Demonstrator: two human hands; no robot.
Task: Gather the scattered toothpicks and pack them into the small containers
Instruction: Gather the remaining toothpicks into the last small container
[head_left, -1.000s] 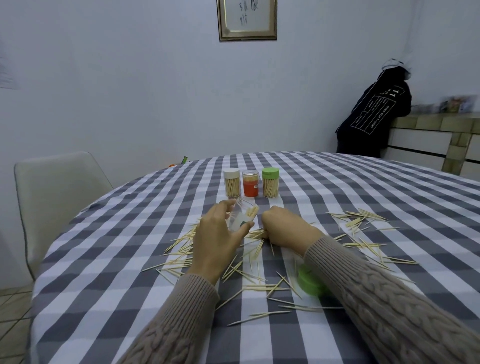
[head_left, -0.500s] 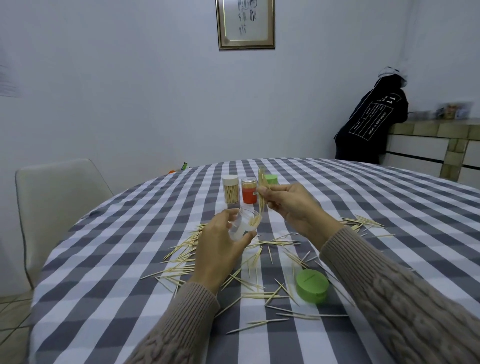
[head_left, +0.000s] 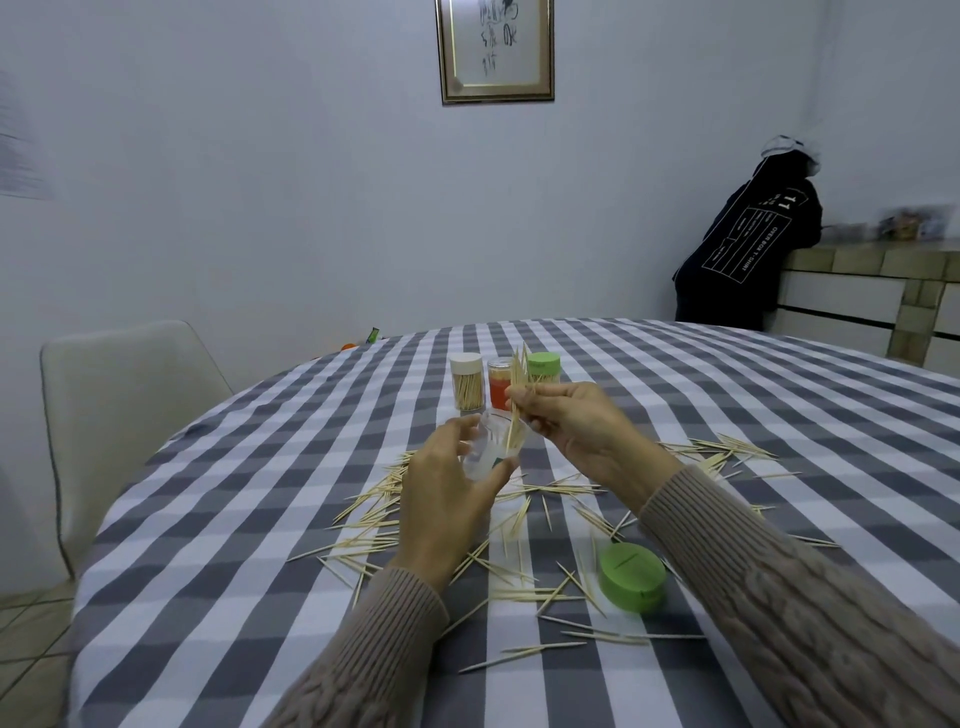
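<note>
Frame center: left hand (head_left: 447, 499) fingers wrapped around clear container (head_left: 488, 448), right hand (head_left: 571, 426) fingers pinching toothpick bundle (head_left: 516, 400) upright, tips inside it.

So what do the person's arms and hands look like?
Both arms wear a chunky beige-brown knitted sweater with a cable pattern and ribbed cuffs at the wrists. The left hand and right hand are bare, with no gloves, rings or watch showing.

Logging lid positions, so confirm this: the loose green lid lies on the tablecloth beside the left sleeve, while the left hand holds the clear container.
Wrong on one point: the head view shows the loose green lid beside the right sleeve, not the left. The left hand does hold the clear container.
</note>
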